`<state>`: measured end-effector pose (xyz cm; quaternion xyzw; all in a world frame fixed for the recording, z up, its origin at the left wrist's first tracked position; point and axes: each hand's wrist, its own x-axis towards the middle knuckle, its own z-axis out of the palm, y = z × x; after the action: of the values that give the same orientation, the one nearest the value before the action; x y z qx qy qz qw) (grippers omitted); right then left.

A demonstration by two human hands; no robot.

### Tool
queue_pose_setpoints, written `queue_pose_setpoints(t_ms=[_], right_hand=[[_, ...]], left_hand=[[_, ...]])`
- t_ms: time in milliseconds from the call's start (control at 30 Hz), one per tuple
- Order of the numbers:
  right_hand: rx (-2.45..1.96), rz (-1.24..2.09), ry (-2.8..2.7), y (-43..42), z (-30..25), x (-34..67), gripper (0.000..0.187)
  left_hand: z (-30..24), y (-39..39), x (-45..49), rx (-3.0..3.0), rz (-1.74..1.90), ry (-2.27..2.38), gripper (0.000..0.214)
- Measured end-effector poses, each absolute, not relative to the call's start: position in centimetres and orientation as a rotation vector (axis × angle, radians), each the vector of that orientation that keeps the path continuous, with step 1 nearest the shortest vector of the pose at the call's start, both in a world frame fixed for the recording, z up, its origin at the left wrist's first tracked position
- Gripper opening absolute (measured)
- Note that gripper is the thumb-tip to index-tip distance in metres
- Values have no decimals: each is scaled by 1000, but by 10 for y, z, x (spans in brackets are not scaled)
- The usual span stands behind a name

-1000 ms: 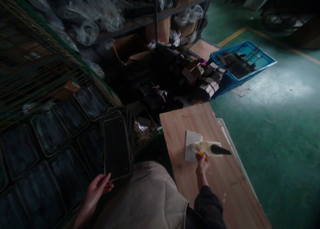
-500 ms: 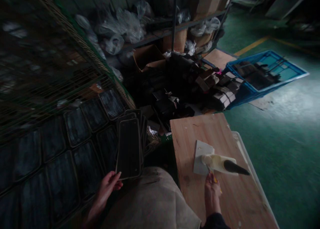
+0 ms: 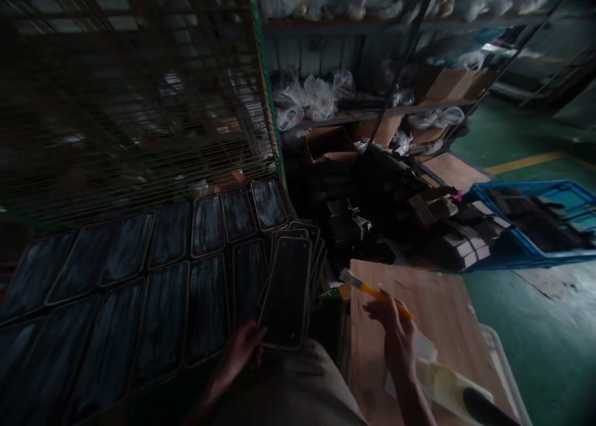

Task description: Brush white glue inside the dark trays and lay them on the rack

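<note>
My right hand is closed around the yellow handle of a paintbrush, held above the wooden board with its pale bristles pointing left. At the lower left corner of a dark rectangular panel with rounded corners, my left hand pinches the edge. That panel lies on top of a stack of similar ones, just beyond my lap. Left of the stack, rows of dark panels lie flat with whitish streaks over them. A cream-coloured plastic container with a black part is partly behind my right forearm.
The wooden board stands at my right. A green wire mesh cage wall rises behind the panels. Beyond are shelves with plastic bags, an open cardboard box, bundled dark pieces and a blue crate.
The paintbrush has come up from the container and moved left in my right hand. My left hand stays at the panel's corner. The camera view has swung left and up.
</note>
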<state>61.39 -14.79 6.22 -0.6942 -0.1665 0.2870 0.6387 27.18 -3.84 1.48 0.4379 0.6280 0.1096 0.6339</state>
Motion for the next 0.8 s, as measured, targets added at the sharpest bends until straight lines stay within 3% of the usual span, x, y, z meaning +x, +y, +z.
queue_pose_setpoints(t_ms=[267, 433, 633, 800], right_hand=[[-1764, 475, -1511, -25, 101, 557, 36], [-1785, 321, -1829, 12, 99, 556, 33], [-1814, 308, -1982, 12, 87, 558, 35], [-1814, 447, -2076, -37, 86, 544, 34]], left_hand=[[12, -34, 267, 918, 231, 1292, 58], [11, -35, 263, 861, 241, 1233, 59], [8, -34, 261, 818, 271, 1217, 57], [8, -34, 260, 794, 310, 1181, 58]])
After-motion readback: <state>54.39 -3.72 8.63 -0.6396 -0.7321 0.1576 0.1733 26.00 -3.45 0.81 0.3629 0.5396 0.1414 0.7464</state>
